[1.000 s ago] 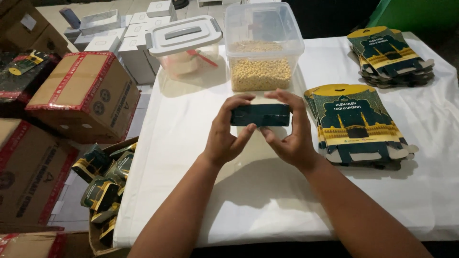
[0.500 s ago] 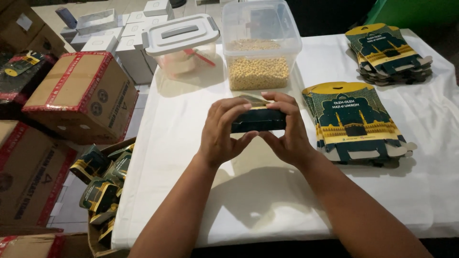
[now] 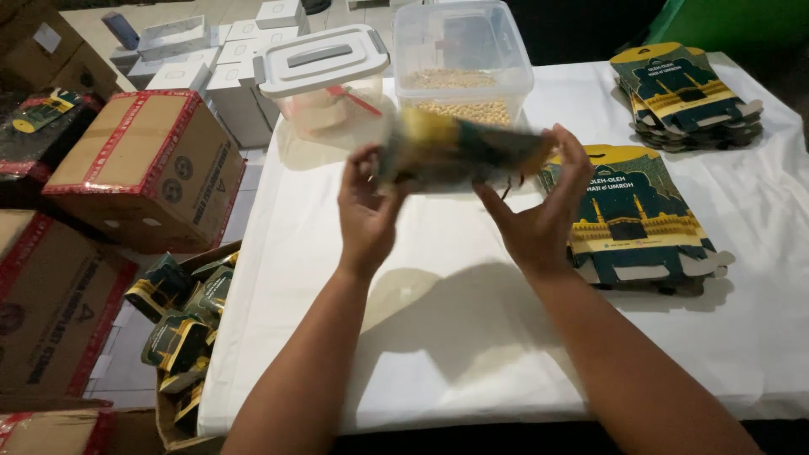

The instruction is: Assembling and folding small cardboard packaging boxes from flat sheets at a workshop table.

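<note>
Head view: left hand point(image 3: 366, 211) & right hand point(image 3: 539, 215) both clamped on blurred green-yellow carton point(image 3: 459, 152); flat carton stack point(image 3: 645, 219) beside.

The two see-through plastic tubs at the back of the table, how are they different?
The left tub is shorter and has a white lid with a handle on; the right tub is taller and open. The right tub holds pale yellow grains partway up; the left tub's contents look pinkish and unclear. Both are clear plastic and stand on the white table.

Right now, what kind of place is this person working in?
Probably a small packing workspace. Stacks of flat printed cartons lie on a white-covered table, taped cardboard boxes stand on the floor, and a clear tub of pale grains sits nearby.
</note>
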